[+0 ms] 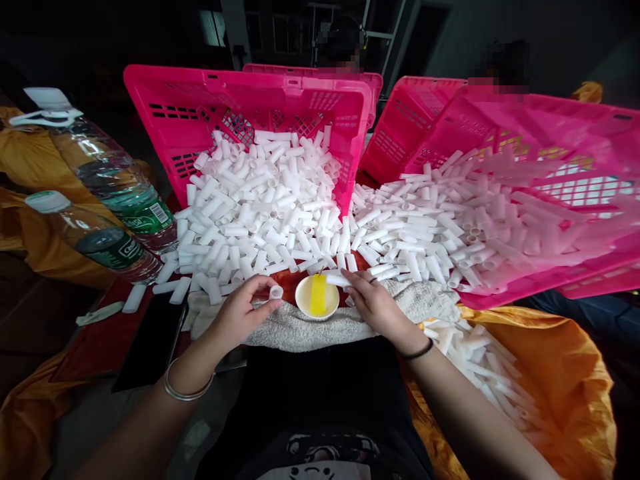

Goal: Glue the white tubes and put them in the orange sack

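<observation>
While your left hand [240, 310] pinches a tube [276, 292] between thumb and fingers, your right hand [374, 303] holds another tube [336, 280] in narrowed fingers over the cup [317, 297]. Tube piles [265, 207] crowd the front; the towel [310, 327] beside the cup offers room.

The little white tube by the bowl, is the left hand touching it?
Touching. The head view shows the left hand pinching the small white tube between thumb and fingertips, just left of the white bowl; tube and bowl look slightly apart.
</observation>
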Motion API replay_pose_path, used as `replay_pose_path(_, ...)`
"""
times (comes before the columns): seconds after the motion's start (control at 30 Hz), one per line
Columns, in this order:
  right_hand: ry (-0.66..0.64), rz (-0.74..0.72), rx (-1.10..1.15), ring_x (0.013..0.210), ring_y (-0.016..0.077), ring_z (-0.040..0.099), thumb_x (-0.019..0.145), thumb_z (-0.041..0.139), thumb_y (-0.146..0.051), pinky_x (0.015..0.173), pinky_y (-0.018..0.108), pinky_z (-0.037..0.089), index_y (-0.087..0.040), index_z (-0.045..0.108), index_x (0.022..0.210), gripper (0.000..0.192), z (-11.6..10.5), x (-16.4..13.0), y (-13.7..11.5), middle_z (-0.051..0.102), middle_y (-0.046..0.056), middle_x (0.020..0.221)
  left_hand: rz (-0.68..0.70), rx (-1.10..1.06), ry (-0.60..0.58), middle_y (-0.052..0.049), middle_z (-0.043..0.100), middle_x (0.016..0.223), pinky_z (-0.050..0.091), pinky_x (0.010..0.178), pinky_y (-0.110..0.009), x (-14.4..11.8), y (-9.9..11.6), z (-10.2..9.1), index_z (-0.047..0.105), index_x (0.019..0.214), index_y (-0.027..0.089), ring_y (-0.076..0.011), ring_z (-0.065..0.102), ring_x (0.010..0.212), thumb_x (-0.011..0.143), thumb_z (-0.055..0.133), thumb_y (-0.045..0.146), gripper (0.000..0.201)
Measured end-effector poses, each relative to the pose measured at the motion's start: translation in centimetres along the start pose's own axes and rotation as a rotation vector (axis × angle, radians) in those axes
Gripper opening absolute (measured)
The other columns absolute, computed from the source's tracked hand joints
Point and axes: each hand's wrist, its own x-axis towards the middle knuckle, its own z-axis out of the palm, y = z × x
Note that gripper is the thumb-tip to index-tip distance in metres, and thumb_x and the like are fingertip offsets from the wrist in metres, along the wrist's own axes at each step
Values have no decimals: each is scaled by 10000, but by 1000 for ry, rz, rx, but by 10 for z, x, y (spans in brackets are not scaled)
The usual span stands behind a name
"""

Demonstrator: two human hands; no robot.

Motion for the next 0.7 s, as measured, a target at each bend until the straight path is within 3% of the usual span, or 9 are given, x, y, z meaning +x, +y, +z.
replay_pose_path(0.2, 61, -26, -4, 1093, 285, 653, 953, 493, -216, 948, 478, 570, -171, 619, 1290, 363, 37, 12, 1, 661, 172, 1179, 132, 192, -152, -78, 642, 1150, 531, 955, -411, -3, -8, 23, 624, 1157, 232, -235, 630, 1068, 890, 576, 292, 279)
replay_pose_path(0.37, 9, -113, 0, 984, 239, 662, 916, 496, -157, 869, 404, 585, -199, 701, 1040, 243, 35, 10, 3, 668, 123, 1072, 171, 267, -176, -81, 635, 1077, 547, 900, -396, -5, -10, 27, 563, 1096, 213, -225, 627, 1018, 933, 449, 251, 202)
replay_pose_path(0.47, -47, -10, 87, 951, 223, 665, 896, 519, -173, 840, 385, 587, -188, 669, 1061, 224, 30, 10, -1, 671, 112, 1059, 193, 231, -193, -111, 622, 1179, 535, 956, -419, 1, -9, 34, 503, 1174, 213, -233, 621, 1096, 962, 431, 273, 231)
replay_pose_path(0.57, -113, 142, 143, 898, 227, 683, 909, 551, -232, 818, 404, 594, -155, 633, 1152, 268, 27, 12, -2, 705, 122, 1031, 247, 188, -191, -179, 522, 1381, 496, 1040, -480, 11, -11, 46, 425, 1305, 207, -301, 569, 1240, 839, 698, 403, 575)
replay_pose_path(0.63, -111, 70, 130, 943, 246, 679, 923, 540, -247, 858, 435, 583, -146, 653, 1131, 257, 26, 12, 0, 706, 140, 1040, 251, 198, -179, -205, 478, 1436, 479, 1060, -522, 19, -14, 55, 402, 1332, 207, -353, 526, 1298, 668, 863, 418, 836)
replay_pose_path(0.7, -98, -71, 141, 993, 250, 666, 927, 527, -239, 881, 441, 574, -160, 680, 1055, 215, 24, 11, 3, 692, 142, 1063, 217, 216, -175, -209, 466, 1451, 465, 1074, -546, 25, -15, 61, 395, 1338, 206, -376, 490, 1335, 585, 922, 389, 938)
